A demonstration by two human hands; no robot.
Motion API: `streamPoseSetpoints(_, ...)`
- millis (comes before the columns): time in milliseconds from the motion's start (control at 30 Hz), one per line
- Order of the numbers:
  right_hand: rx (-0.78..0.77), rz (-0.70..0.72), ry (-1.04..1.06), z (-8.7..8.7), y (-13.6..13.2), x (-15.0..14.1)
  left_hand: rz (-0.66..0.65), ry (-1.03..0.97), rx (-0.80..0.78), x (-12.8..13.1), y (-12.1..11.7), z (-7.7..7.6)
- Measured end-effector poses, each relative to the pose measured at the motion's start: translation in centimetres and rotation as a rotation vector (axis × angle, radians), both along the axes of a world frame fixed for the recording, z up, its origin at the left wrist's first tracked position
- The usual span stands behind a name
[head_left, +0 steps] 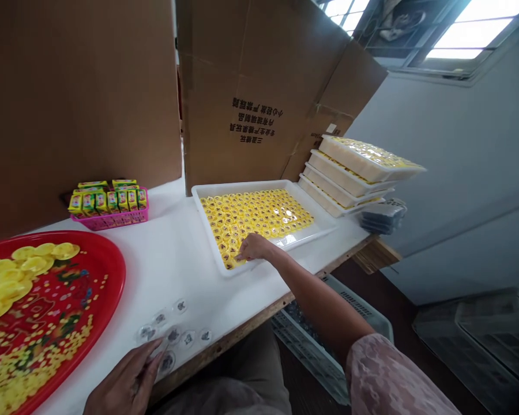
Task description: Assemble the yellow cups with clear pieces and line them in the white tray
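My right hand reaches over the near left corner of a white tray. Its fingers are bunched together, low over the yellow round pieces that fill the tray in rows; what the fingertips hold is hidden. At the table's front edge, my left hand has thumb and forefinger pinched on a clear plastic disc. Several more clear plastic discs with dark printed centres lie loose around those fingers.
A red round tray at the left holds yellow discs and tiny yellow bits. Behind it sits a pink basket of small boxes. Stacked trays stand right, before cardboard. Below the table is a grey crate.
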State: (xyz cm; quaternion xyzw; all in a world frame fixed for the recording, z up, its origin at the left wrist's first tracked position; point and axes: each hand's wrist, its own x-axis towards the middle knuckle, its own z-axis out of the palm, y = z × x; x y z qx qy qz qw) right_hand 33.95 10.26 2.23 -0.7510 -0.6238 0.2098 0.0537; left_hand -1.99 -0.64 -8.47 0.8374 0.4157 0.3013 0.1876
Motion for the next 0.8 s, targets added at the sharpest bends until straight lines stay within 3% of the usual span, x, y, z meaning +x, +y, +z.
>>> streamPoseSetpoints(200,-0.106,0.039,-0.116,0.2,-0.2,-0.6,0.094,-0.065,-0.083,1.0,-0.1,0.9)
streamPoseSetpoints(333,-0.108,0.025,-0.191,0.3,0.0,-1.2,0.070,-0.099,-0.024,1.7,-0.3,2.0)
streamPoseSetpoints(500,-0.082,-0.007,-0.274,0.6,-0.7,-1.9,0.068,-0.185,0.049,1.7,-0.4,2.5)
streamPoseSetpoints(600,0.023,-0.048,-0.331,1.1,-2.1,-3.9,0.106,-0.175,-0.029,1.5,-0.3,2.6)
streamPoseSetpoints(667,0.155,0.046,-0.283,1.1,-3.3,-6.4,0.139,-0.173,-0.096,1.4,-0.3,2.8)
streamPoseSetpoints(800,0.301,0.521,0.004,-1.3,-5.8,-11.8,0.168,-0.196,-0.163,1.4,-0.5,3.9)
